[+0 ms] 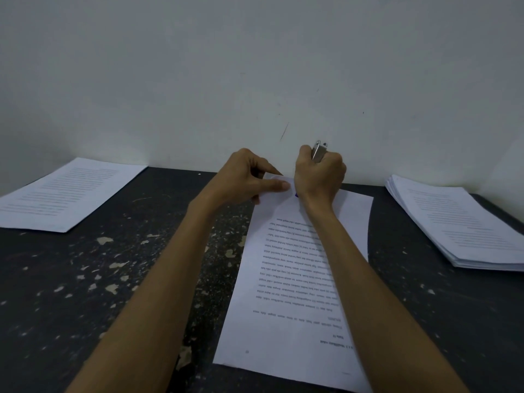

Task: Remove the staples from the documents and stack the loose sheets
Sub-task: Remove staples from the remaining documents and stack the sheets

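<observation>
On the dark table (113, 279) the document (283, 293) lies under both forearms, its far edge at the hands. A thick stack (459, 222) sits well right of them, a thin pile (65, 194) well left. The left hand (243, 177) pinches the document's far corner; the right hand (319, 174) clenches a metal staple remover (319, 150).

document (295, 279) corner hidden behind right hand (319, 177), right stack (459, 225) cropped
</observation>
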